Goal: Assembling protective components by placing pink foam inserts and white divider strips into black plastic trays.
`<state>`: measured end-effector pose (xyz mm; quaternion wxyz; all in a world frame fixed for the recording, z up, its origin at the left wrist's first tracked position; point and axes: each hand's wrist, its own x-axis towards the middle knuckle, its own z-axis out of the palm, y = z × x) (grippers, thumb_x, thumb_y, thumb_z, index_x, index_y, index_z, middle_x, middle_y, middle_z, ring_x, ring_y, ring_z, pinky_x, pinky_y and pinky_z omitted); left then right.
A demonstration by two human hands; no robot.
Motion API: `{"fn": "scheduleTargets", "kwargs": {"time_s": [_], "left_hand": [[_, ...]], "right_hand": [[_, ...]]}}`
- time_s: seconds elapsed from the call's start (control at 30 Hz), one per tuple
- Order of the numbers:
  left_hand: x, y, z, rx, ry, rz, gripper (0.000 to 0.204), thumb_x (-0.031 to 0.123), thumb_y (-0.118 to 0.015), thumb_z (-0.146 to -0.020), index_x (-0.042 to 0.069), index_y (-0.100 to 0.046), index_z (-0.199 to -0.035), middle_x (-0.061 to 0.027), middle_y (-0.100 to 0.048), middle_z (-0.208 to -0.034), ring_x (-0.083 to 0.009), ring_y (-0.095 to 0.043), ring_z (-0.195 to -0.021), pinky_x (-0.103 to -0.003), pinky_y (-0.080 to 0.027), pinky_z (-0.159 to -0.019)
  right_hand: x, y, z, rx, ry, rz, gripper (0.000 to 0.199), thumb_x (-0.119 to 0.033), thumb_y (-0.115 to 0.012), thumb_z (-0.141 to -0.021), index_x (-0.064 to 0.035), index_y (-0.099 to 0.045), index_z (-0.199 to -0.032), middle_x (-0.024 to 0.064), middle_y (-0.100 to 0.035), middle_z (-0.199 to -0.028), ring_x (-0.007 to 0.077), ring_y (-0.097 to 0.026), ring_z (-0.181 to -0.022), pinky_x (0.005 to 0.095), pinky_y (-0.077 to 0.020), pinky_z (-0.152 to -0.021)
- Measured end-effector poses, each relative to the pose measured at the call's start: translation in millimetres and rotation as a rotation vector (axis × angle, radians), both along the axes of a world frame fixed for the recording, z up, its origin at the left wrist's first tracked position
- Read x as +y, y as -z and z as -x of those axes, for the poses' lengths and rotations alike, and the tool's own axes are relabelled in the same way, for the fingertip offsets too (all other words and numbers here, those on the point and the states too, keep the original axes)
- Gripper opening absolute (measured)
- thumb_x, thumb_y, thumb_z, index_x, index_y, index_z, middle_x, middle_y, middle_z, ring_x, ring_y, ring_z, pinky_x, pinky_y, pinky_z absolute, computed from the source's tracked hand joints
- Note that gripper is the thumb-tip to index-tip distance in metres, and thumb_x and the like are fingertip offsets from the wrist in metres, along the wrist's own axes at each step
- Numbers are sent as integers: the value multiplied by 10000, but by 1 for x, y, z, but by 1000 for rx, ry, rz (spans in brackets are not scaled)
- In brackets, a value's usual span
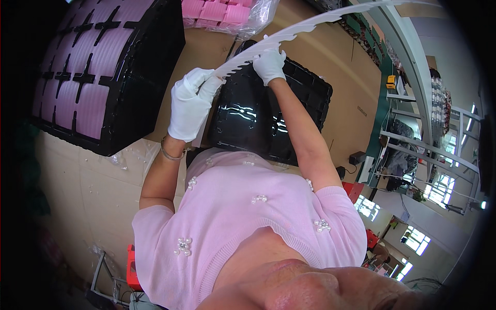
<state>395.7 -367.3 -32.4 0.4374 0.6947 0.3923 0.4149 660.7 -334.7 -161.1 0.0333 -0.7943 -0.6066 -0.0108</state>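
A long white strip (pixel 289 32) with a notched edge stretches from my left hand up past my right hand to the upper right. My left hand (pixel 190 103), in a white glove, is closed on the strip's near end. My right hand (pixel 269 66), gloved too, has its fingers at the strip farther along, seemingly gripping it; some fingertips are hidden behind it. Beneath both hands lies a shiny black plastic tray (pixel 240 116) with moulded compartments, on a brown cardboard surface (pixel 351 103). The strip passes above the tray's far left part.
To the left stands a tall black tray stack (pixel 137 93) with pink foam pieces (pixel 93 106) in its cells. More pink foam blocks (pixel 217 11) lie in clear plastic at the far side. A metal frame (pixel 413 98) and a small black box (pixel 356 157) are at the right.
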Motion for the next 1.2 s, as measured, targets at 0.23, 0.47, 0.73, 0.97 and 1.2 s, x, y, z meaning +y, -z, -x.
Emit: {"fn": "scheduleTargets", "kwargs": {"time_s": [0.23,0.47,0.73,0.97,1.2], "left_hand": [[1,-5,-3,-25,20,30,74,72,-654,-853,-2,-654,-852,-108,-632,-747,-226,-609,-651,-313,-463,-616],[0,-3,-6,-44,25,13,90,77,-646,-865,-10,-654,-847,-111,-640,-755,-214,-621,-656,-306,-467,-621],[-2,0,-2,-33,-9,-23,99,88,-655,-864,-9,-667,-880,-119,-647,-770,-225,-624,-662,-309,-468,-626],[6,-2,-9,-55,15,14,88,73,-654,-862,-11,-666,-884,-78,-622,-730,-159,-568,-620,-286,-442,-589],[2,23,-64,-99,259,80,86,66,-671,-867,-13,-644,-846,-13,-577,-690,-79,-461,-598,-250,-394,-568]], "right_hand": [[10,-13,8,81,84,161,203,-224,-606,-813,-114,-739,-921,84,-330,-1508,341,-214,-1411,654,-276,-1020],[-4,17,-15,69,-243,-167,90,-141,-641,-786,-63,-680,-765,108,-312,-1518,338,-237,-1416,632,-217,-1068],[-16,-3,2,245,-385,-271,55,-75,-643,-784,-41,-662,-744,111,-311,-1519,330,-246,-1414,567,-209,-1106],[-74,-34,-3,558,-126,-492,87,-38,-638,-777,24,-622,-718,241,-380,-1459,405,-337,-1359,419,-293,-1104],[-323,-55,-76,955,613,-677,114,-31,-566,-835,58,-636,-825,184,-478,-1406,212,-567,-1126,310,-478,-903]]}}
